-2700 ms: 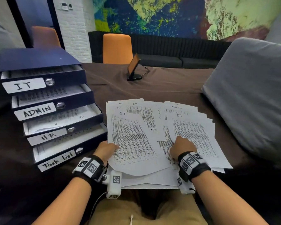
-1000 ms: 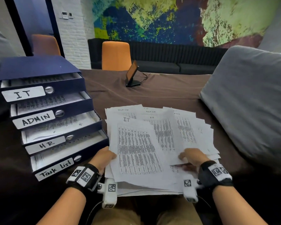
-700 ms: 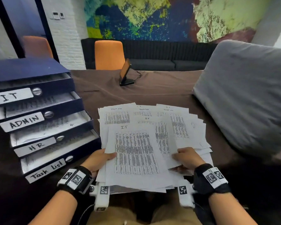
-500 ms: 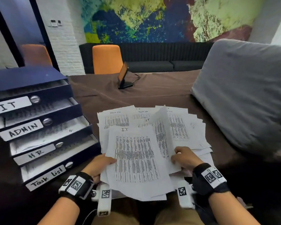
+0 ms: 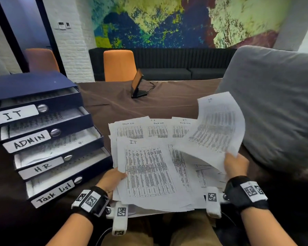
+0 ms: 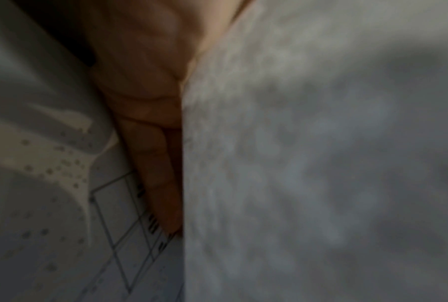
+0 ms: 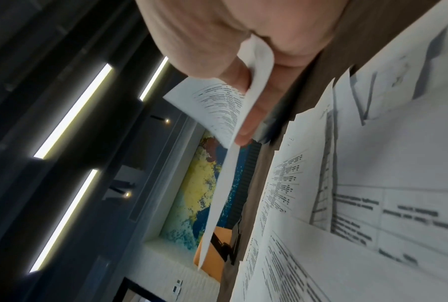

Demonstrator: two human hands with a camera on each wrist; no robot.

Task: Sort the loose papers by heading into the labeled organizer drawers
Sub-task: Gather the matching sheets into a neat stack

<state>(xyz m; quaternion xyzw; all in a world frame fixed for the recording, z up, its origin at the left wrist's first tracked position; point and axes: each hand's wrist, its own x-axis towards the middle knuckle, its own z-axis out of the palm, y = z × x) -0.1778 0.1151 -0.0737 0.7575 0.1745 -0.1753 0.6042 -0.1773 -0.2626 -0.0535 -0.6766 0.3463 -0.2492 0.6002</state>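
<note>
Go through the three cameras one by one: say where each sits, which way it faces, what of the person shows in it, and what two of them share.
Head: worn on the head, looking forward and down at the table; shows both forearms, the left hand gripping the paper stack, the right hand lifting a sheet, the organizer drawers.
Left wrist: looks along the fingers, dark and blurred, wedged between papers.
Right wrist: looks along the hand, tilted toward the ceiling; thumb and fingers pinch the sheet's corner.
Shared: head and right wrist both show the lifted sheet, the mural and the orange chair.

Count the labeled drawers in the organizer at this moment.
4, stacked stepwise at the left of the table: IT drawer on top, ADMIN drawer below it, then HR drawer, and Task list drawer at the bottom. None looks hidden.
</note>
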